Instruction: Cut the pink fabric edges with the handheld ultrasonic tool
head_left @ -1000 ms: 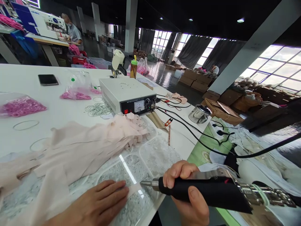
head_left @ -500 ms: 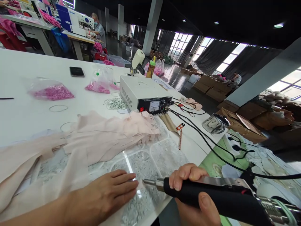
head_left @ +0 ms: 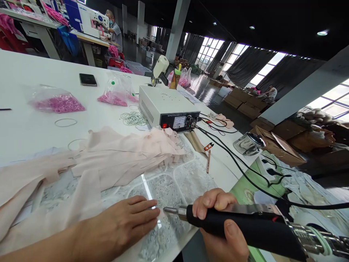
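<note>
My left hand (head_left: 124,223) lies flat, fingers stretched out, pressing a pale pink fabric strip (head_left: 81,203) onto a scratched glass plate (head_left: 169,189) at the table's near edge. My right hand (head_left: 220,225) is wrapped round the black handle of a handheld welding tool (head_left: 245,223). The tool's metal tip (head_left: 170,210) points left and sits just beside my left fingertips. A black cable (head_left: 245,171) runs from the tool to a white control box (head_left: 166,107) with a dial and knobs. A heap of pink fabric strips (head_left: 128,149) lies behind my left hand.
Bags of pink rings (head_left: 58,103) and loose white rings (head_left: 133,118) lie on the white table (head_left: 24,131), with a phone (head_left: 87,79) further back. A metal pot (head_left: 248,143) stands at the right edge. A person (head_left: 114,31) sits at a sewing machine far behind. Cardboard boxes (head_left: 280,145) lie on the floor.
The view has swung since one second ago, showing more of the table. My left hand stays flat on the strip and the tool tip stays beside its fingertips.
</note>
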A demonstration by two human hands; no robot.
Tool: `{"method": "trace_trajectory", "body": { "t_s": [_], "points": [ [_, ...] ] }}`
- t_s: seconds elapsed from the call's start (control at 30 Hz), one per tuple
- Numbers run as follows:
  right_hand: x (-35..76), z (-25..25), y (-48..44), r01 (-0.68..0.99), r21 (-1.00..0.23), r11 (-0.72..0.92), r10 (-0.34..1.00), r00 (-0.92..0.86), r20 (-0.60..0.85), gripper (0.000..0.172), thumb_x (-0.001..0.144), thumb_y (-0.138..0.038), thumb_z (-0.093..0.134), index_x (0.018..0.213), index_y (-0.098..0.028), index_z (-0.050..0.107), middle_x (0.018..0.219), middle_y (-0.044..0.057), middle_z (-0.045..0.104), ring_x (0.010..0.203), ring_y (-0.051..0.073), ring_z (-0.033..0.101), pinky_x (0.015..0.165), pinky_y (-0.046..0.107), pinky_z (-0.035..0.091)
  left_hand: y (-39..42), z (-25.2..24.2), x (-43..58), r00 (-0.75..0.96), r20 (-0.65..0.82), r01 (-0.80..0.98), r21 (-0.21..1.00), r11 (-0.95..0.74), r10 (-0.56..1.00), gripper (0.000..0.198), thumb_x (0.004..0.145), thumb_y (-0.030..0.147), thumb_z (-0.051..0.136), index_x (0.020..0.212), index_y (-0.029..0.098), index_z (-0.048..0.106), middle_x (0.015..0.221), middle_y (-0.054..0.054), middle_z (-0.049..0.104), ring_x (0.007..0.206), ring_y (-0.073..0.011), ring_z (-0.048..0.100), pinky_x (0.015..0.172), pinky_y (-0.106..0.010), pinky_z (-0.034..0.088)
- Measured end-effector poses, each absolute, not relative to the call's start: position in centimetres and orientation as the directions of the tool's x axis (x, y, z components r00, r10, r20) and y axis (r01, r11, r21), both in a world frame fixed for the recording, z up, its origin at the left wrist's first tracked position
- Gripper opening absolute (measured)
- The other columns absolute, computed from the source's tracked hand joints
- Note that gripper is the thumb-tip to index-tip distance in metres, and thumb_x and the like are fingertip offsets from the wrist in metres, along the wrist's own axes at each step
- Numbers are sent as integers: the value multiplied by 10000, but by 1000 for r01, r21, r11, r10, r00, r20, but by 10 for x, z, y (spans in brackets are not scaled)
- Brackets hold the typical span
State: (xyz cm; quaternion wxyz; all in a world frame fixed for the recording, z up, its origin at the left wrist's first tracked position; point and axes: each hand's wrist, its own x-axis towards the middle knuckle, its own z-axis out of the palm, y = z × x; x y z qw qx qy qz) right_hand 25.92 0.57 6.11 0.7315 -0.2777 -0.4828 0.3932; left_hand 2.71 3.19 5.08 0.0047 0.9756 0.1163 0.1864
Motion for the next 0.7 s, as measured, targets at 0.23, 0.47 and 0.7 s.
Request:
{"method": "trace_trajectory", "body": {
  "t_s": [0.23, 0.47, 0.7],
  "points": [
    [262, 65, 4, -347, -781, 520, 854, 238, 463, 174, 822, -384, 638, 840, -211, 639, 765, -15, 554, 528, 99, 568, 481, 253, 509, 33, 49, 26, 893, 378, 228, 89, -970, 244, 394, 1056, 106, 300, 1216, 136, 659, 1233, -57, 721, 1187, -200, 645, 1021, -301, 476],
    [261, 68, -2, -319, -792, 520, 853, 243, 462, 178, 812, -393, 627, 824, -215, 624, 757, -14, 527, 501, 94, 531, 446, 244, 481, 32, 45, 25, 872, 405, 227, 161, -961, 274, 366, 1027, 81, 370, 1256, 152, 647, 1246, -52, 717, 1213, -193, 630, 1039, -299, 480],
    [259, 67, -3, -294, -808, 511, 859, 215, 465, 186, 824, -408, 611, 835, -223, 616, 748, -16, 519, 508, 99, 524, 456, 242, 493, 34, 48, 28, 886, 405, 217, 72, -973, 228, 397, 1058, 105, 304, 1190, 136, 677, 1251, -44, 715, 1174, -197, 646, 1029, -292, 456]
  ]
}}
